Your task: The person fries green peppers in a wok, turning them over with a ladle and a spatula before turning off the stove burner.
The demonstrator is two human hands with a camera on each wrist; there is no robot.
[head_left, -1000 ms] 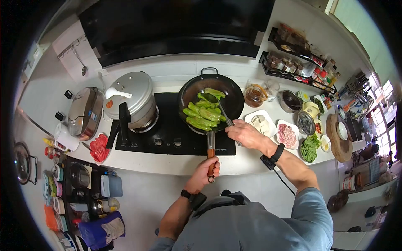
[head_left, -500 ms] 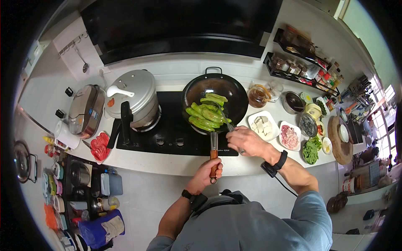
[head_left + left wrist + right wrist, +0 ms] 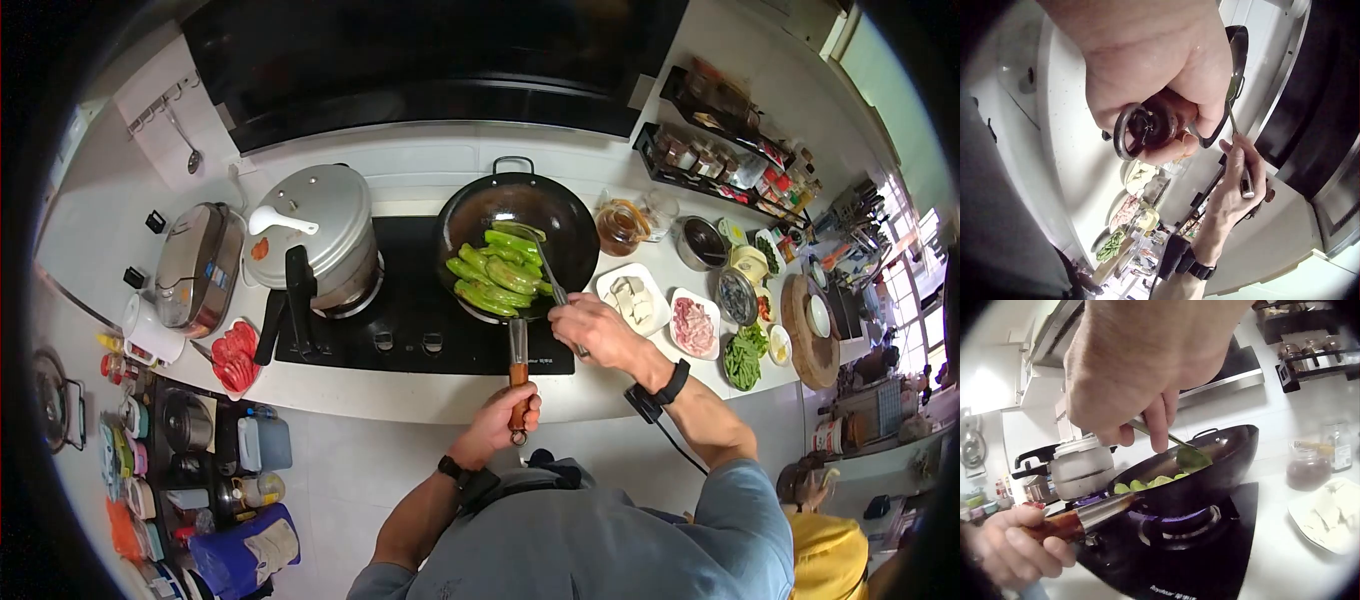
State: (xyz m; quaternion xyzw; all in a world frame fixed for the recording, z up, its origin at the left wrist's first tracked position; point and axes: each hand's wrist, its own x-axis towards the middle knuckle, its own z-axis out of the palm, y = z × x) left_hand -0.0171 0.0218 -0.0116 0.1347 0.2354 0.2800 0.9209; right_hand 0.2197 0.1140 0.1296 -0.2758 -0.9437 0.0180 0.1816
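Note:
A black wok (image 3: pixel 568 225) stands on the right burner of the hob, with long green peppers (image 3: pixel 498 272) in its near half. The left hand (image 3: pixel 497 424) grips the wok's wooden handle (image 3: pixel 519 374), fingers wrapped round it near the ring at its end. The right hand (image 3: pixel 600 335) holds a metal ladle (image 3: pixel 1194 460) by its shaft, above the wok's right near rim. In the right wrist view the ladle's bowl is down inside the wok, at the far side of the peppers. Violet-blue flame (image 3: pixel 1175 520) shows beneath the wok.
A large lidded pot (image 3: pixel 325 255) stands on the left burner. To the wok's right are plates of white pieces (image 3: pixel 634 300) and raw meat (image 3: pixel 693 325), beside cut green vegetables (image 3: pixel 743 360). Red slices (image 3: pixel 236 358) lie at left. A person in yellow (image 3: pixel 830 550) is at lower right.
The ladle's bowl has moved from among the peppers to their far side, and its shaft stands steeper. The left hand keeps its grip on the handle. A person in yellow has come into view.

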